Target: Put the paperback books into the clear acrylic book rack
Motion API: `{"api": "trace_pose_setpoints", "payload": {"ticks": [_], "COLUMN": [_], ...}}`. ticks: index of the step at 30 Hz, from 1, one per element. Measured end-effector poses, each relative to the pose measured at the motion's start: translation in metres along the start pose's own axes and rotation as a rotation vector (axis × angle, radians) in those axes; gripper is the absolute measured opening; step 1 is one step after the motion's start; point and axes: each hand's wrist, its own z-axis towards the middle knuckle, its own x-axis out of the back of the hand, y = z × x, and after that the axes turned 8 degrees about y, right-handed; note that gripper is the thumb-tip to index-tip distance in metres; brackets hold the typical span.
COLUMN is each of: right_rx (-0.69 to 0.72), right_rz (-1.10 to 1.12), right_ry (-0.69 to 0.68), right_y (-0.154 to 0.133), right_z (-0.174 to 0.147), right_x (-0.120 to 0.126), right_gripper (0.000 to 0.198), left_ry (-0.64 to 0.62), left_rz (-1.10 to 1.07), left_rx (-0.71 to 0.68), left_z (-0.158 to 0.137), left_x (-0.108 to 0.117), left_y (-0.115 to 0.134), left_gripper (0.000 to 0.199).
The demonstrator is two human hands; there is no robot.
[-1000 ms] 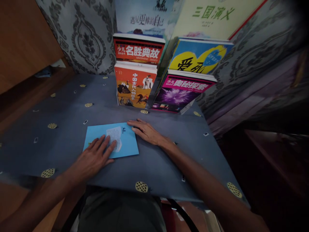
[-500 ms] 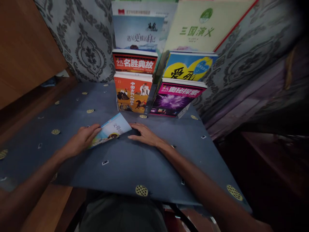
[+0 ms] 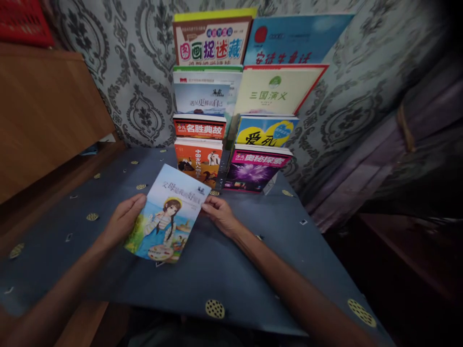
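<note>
One thin picture-covered book (image 3: 164, 219) is held at a tilt over the blue-grey tablecloth (image 3: 253, 274), front cover up. The left hand (image 3: 127, 212) grips its left edge; the right hand (image 3: 219, 212) pinches the edge near its upper right corner, and this two-sided hold probably keeps the slim covers steady. Just beyond, an orange book (image 3: 198, 161) and a purple book (image 3: 253, 171) front two stepped columns, seemingly staggered so each title shows. Behind hangs patterned fabric (image 3: 144, 113).

Look, 父母 on the held book (image 3: 168, 221), 三国演义 on cream book (image 3: 278, 91), 名胜典故 on red book (image 3: 199, 128), 奥秘探索 on purple book (image 3: 253, 170)
</note>
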Motion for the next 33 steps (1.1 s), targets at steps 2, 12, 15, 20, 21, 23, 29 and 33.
{"api": "trace_pose_setpoints", "payload": {"ticks": [2, 12, 15, 20, 21, 23, 29, 33], "right_rx": [-0.022, -0.086, -0.116, -0.070, -0.054, -0.025, 0.395, 0.456], "right_rz": [0.056, -0.202, -0.231, -0.263, -0.279, -0.351, -0.991, -1.155], "right_ry": [-0.004, 0.090, 0.145, 0.152, 0.154, 0.160, 0.148, -0.364], "right_y": [-0.006, -0.003, 0.005, 0.013, 0.015, 0.017, 0.013, 0.013], "right_z": [-0.002, 0.002, 0.003, 0.006, 0.007, 0.009, -0.008, -0.027], "right_x": [-0.005, 0.012, 0.015, 0.014, 0.014, 0.017, -0.007, -0.065], "right_gripper": [0.046, 0.041, 0.039, 0.050, 0.050, 0.046, 0.022, 0.046], "left_ry": [0.151, -0.062, -0.044, 0.051, 0.069, 0.093, 0.107, 0.113], "left_rz": [-0.285, 0.068, 0.579, 0.827, 0.808, 0.787, 0.965, 1.012], "left_rx": [0.197, 0.235, -0.029, -0.269, -0.319, -0.413, -0.558, -0.607], "left_z": [-0.007, -0.027, -0.025, -0.031, -0.033, -0.037, -0.046, -0.050], "left_x": [-0.016, -0.029, -0.016, -0.020, -0.022, -0.027, -0.039, -0.040], "left_y": [-0.010, -0.063, -0.062, -0.066, -0.069, -0.076, -0.092, -0.100], "left_gripper": [0.046, 0.049, 0.039, 0.030, 0.031, 0.034, 0.043, 0.041]}}
